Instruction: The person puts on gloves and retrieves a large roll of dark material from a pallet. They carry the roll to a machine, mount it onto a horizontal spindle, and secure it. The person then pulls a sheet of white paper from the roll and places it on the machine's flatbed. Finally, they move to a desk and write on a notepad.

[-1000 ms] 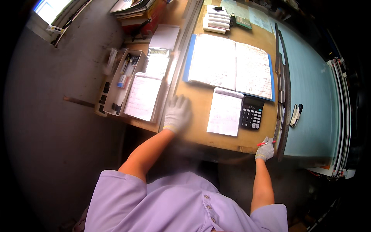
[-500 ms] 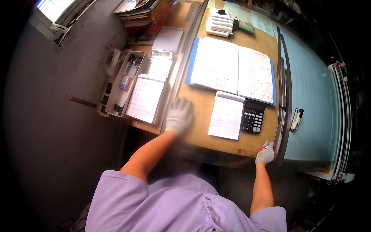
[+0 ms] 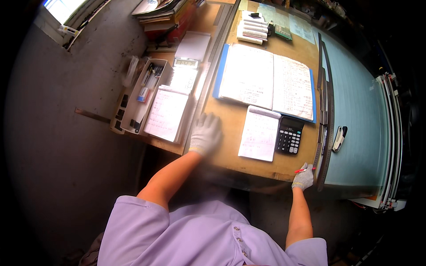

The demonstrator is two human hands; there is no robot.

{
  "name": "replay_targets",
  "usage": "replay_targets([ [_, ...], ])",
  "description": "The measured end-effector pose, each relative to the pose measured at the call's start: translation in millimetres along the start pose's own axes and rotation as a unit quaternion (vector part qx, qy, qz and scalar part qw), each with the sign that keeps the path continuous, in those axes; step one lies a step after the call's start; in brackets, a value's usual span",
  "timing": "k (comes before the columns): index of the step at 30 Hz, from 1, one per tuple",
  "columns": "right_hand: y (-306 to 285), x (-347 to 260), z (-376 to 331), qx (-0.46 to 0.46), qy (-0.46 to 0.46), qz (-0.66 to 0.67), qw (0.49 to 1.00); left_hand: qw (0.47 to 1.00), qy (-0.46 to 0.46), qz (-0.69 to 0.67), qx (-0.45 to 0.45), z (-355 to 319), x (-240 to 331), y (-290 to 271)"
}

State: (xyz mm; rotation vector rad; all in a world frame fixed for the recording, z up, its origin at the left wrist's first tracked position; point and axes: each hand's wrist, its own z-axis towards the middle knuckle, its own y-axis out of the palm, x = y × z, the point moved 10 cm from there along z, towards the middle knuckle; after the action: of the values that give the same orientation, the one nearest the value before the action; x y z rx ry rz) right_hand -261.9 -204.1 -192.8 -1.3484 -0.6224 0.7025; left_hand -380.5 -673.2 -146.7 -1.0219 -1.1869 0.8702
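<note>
My left hand (image 3: 206, 134), in a pale knitted glove, lies flat on the brown desk (image 3: 230, 153) near its left side, fingers stretched away from me. At the desk's near right corner my gloved right hand (image 3: 303, 177) is closed around a red pen (image 3: 305, 170). Between the hands rest a spiral notepad (image 3: 259, 134) with handwriting and a black calculator (image 3: 289, 136), side by side. Beyond them an open ledger (image 3: 268, 82) with a blue cover spreads across the desk. Left of my left hand sits another written notepad (image 3: 167, 114).
A long box of pens (image 3: 146, 95) and a white calculator (image 3: 184, 73) stand at the left. Metal rulers (image 3: 326, 115) line the desk's right edge. On the bluish surface beyond lies a stapler (image 3: 340, 138). Stacked papers (image 3: 164, 15) and white rolls or booklets (image 3: 253, 29) sit farther back.
Hardly anything differs. The view has shifted very slightly; both hands keep their places, the left flat on the desk and the right with the red pen.
</note>
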Motion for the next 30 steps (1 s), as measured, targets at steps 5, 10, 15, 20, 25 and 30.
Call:
replay_targets([
  [5, -2.5, -2.3, -0.5, 0.002, -0.003, -0.002, 1.000, 1.000, -0.002, -0.001, 0.000, -0.4, -1.1, 1.4],
  [10, -1.3, -1.0, -0.7, 0.008, -0.010, 0.000, 1.000, 1.000, 0.002, -0.004, -0.006, 0.7, 1.9, -2.7],
  [15, -0.6, -0.8, -0.7, 0.002, -0.004, 0.000, 1.000, 1.000, 0.002, -0.009, -0.001, -0.3, 1.4, -2.6],
  [20, 0.5, 0.1, -0.3, 0.003, -0.003, -0.005, 1.000, 1.000, 0.000, -0.007, -0.014, 1.0, 2.5, -3.4],
  [25, -0.5, 1.7, 0.1, 0.031, -0.005, 0.002, 1.000, 1.000, 0.000, -0.003, -0.008, 1.4, 0.3, 0.3],
  [30, 1.2, 2.2, 0.2, 0.026, -0.002, 0.005, 1.000, 1.000, 0.003, 0.000, 0.001, 0.6, -0.9, 1.1],
])
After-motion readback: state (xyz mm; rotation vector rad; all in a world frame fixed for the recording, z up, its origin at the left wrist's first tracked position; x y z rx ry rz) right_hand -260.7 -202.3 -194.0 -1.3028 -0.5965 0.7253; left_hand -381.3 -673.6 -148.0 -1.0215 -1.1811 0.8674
